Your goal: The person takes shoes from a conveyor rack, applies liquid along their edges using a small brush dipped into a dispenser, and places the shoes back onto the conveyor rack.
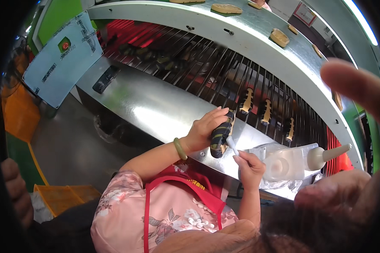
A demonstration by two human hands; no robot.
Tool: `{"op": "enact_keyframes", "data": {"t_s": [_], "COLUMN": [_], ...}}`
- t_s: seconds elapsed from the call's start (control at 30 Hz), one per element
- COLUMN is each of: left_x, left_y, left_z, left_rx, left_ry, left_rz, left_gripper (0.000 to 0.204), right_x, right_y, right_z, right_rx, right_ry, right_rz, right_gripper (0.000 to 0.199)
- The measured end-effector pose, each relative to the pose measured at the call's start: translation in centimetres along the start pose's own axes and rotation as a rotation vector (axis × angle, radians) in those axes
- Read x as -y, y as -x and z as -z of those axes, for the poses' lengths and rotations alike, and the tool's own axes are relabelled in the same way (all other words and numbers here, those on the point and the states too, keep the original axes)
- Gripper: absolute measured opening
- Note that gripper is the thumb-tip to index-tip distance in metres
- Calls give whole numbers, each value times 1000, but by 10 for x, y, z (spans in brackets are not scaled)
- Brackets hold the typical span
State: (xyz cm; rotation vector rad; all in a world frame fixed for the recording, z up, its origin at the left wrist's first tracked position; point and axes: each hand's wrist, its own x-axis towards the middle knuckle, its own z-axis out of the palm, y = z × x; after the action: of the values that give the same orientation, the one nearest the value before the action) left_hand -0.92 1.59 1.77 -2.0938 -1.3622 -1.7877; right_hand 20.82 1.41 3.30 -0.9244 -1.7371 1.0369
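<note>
My left hand (202,128) grips a dark shoe sole (221,137) with lighter markings, holding it upright over the steel ledge (156,105). My right hand (251,166) pinches a small white brush (232,145), and its tip touches the lower side of the sole. A green bangle (180,148) sits on my left wrist. Just right of my right hand, a white squeeze bottle (295,162) with a long nozzle lies on the ledge.
Behind the ledge, a rack of dark metal rods (207,71) carries several upright soles (247,101). Tan soles (279,37) lie on the curved steel shelf above. Blurred fingers (354,86) close to the camera cover the right side. An orange crate (63,198) stands at lower left.
</note>
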Motion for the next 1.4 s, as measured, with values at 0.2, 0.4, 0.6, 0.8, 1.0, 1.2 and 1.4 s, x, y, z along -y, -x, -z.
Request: {"op": "enact_keyframes", "data": {"t_s": [0.2,0.4,0.6,0.8,1.0,1.2,1.4], "left_x": [-4,12,-7,-16,-30,-17,-12], "left_y": [9,19,2,-3,-14,-1,20], "left_z": [-9,-16,-5,-13,-1,-5,-19], "left_rx": [49,233,577,824,910,799,478], "left_ry": [47,366,776,941,925,1214,1446], "left_rz": [95,255,514,656,792,718,770], "left_gripper": [49,49,49,48,76,80,84], "right_x": [-15,-4,-10,-15,-3,-10,-16], "right_y": [4,1,-11,-23,-31,-38,-30], "right_z": [10,13,17,30,42,48,47], "right_rx": [10,66,34,27,38,49,104], "right_ry": [-80,12,-88,-207,-192,-122,-64], "right_rz": [-37,-4,-43,-17,-60,-124,-204], "right_gripper": [18,20,15,14,13,14,16]}}
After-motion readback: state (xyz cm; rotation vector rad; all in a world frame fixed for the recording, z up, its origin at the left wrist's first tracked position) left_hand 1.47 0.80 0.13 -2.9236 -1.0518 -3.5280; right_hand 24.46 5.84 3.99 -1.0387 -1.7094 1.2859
